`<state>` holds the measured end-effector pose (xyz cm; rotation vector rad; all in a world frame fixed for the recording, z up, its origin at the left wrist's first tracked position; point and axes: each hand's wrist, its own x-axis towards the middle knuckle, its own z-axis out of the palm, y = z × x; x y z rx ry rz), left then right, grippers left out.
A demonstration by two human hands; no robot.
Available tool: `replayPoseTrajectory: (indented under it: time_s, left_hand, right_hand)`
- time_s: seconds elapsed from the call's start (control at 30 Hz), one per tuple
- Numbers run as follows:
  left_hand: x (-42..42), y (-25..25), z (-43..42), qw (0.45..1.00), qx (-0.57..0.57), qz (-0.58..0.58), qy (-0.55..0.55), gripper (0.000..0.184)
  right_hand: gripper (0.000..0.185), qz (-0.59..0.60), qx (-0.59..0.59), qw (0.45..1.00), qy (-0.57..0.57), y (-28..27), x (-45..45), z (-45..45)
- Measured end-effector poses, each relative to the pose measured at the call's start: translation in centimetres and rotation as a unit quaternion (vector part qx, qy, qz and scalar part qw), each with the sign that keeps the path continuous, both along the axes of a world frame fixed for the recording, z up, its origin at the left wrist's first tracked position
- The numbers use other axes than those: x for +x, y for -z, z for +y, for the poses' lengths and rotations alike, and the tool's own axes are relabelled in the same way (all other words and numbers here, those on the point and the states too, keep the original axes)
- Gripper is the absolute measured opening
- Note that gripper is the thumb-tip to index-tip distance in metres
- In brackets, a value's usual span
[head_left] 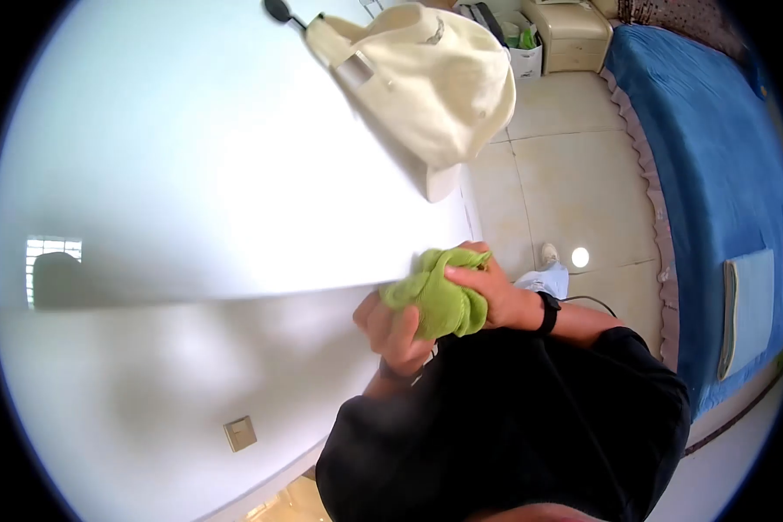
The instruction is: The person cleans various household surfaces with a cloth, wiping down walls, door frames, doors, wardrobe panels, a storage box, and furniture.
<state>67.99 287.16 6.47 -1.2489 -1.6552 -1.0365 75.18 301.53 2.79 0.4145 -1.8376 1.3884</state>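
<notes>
A bunched-up green cloth (444, 291) with a ribbed surface is held between my two hands, in front of my black shirt. My left hand (393, 335) grips its lower left side, thumb pressed against the fabric. On its upper right side my right hand (489, 285) is closed, the thumb lying over the folds. The folds hide its full shape, so I cannot tell whether it is a garment or a plain cloth. Above my hands, a cream baseball cap (435, 83) hangs against the white wall from a dark hook (278, 10).
The white wall (174, 200) runs close along my left, with a light switch (240, 432) low on it. A bed with a blue cover (705, 174) stands to the right across the tiled floor (574, 183). A cream nightstand (570, 39) and a white bin (525, 61) are at the back.
</notes>
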Motion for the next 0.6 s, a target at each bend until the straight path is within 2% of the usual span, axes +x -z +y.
replayPoseTrajectory:
  time_s: [0.03, 0.13, 0.17, 0.27, 0.3, 0.33, 0.43, 0.5, 0.57, 0.6]
  left_hand:
    - [0.6, 0.6, 0.6, 1.0, 0.01, 0.0, -0.026, 0.042]
    - [1.4, 2.3, 0.0, 0.992, -0.066, 0.054, -0.095, 0.04]
    - [1.8, 3.4, -0.2, 0.99, -0.083, 0.052, -0.103, 0.037]
    - [3.4, 5.1, -0.2, 0.97, -0.2, -0.009, -0.14, 0.048]
    - [3.2, 7.2, 0.9, 0.974, -0.137, 0.018, -0.181, 0.045]
    - [3.7, 8.6, 1.0, 0.966, -0.147, 0.0, -0.214, 0.045]
    - [6.0, 10.4, 3.0, 0.936, -0.152, -0.048, -0.315, 0.048]
    - [7.0, 9.7, 5.3, 0.907, -0.162, -0.114, -0.371, 0.051]
    - [7.7, 9.7, 7.4, 0.882, -0.148, -0.13, -0.427, 0.057]
    - [7.9, 9.6, 8.2, 0.872, -0.157, -0.144, -0.44, 0.057]
  right_hand:
    - [0.073, -0.02, -0.009, 0.999, -0.027, 0.8, 0.0, 0.5]
    - [0.067, -0.047, 0.003, 0.994, -0.1, 2.8, -1.0, 2.6]
    - [0.055, -0.087, 0.011, 0.988, -0.131, 3.1, -1.2, 3.5]
    - [0.06, -0.064, 0.054, 0.973, -0.215, 6.7, -3.3, 6.2]
    - [0.054, -0.092, 0.052, 0.967, -0.233, 6.7, -3.7, 6.6]
    - [0.047, -0.119, 0.05, 0.96, -0.25, 6.7, -4.1, 7.0]
    - [0.045, -0.136, 0.129, 0.944, -0.272, 8.5, -5.2, 8.4]
    - [0.04, -0.139, 0.149, 0.938, -0.282, 8.6, -6.0, 8.9]
    - [0.03, -0.135, 0.156, 0.938, -0.279, 10.0, -7.2, 8.5]
    - [0.036, -0.186, 0.18, 0.919, -0.298, 10.0, -7.6, 8.7]
